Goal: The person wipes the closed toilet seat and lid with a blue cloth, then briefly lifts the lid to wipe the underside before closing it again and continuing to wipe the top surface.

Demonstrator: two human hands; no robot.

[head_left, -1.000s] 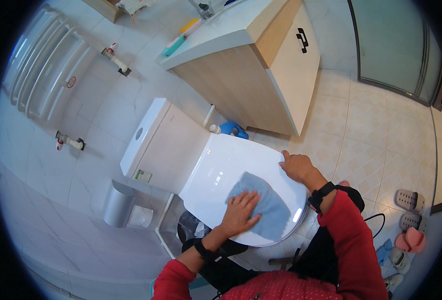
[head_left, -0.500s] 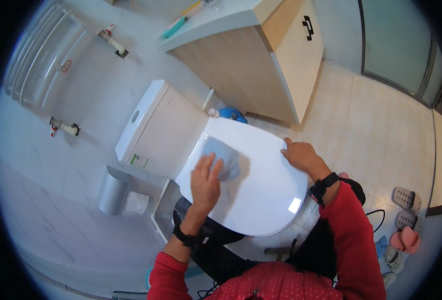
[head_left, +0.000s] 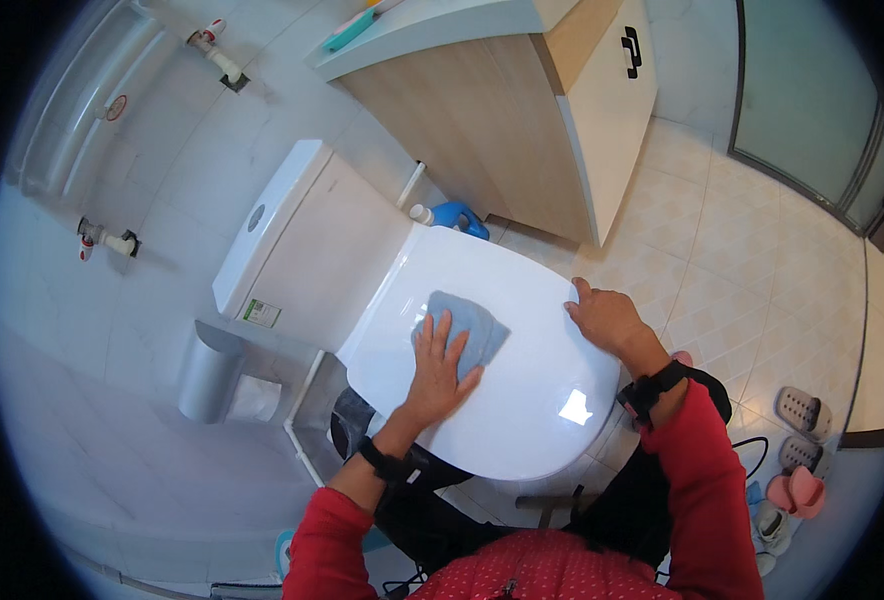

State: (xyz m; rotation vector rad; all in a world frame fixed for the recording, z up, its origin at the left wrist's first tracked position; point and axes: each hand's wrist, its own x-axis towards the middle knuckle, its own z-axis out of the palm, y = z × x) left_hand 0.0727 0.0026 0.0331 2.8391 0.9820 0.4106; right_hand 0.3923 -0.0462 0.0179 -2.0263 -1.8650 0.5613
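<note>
A folded light-blue cloth (head_left: pixel 481 335) lies on the closed white toilet lid (head_left: pixel 522 400). My left hand (head_left: pixel 440 375) presses on its left part with the fingers spread, so some of the cloth is hidden under them. At the lid's right edge, my right hand (head_left: pixel 607 318) has its thumb on top and its fingers curled at the rim, gripping it. The white toilet tank (head_left: pixel 302 235) rises behind the lid, toward the left.
A blue bottle with a white cap (head_left: pixel 459 218) stands between the toilet and a wooden cabinet (head_left: pixel 472 130). On the left wall are a silver paper holder (head_left: pixel 209 375) and a white radiator (head_left: pixel 82 115). Grey slippers (head_left: pixel 802 412) and pink slippers (head_left: pixel 797 492) lie at the right.
The cloth has slid a little to the right across the lid under my left hand, whose fingers are now flatter and more spread. My right hand stays on the lid's edge.
</note>
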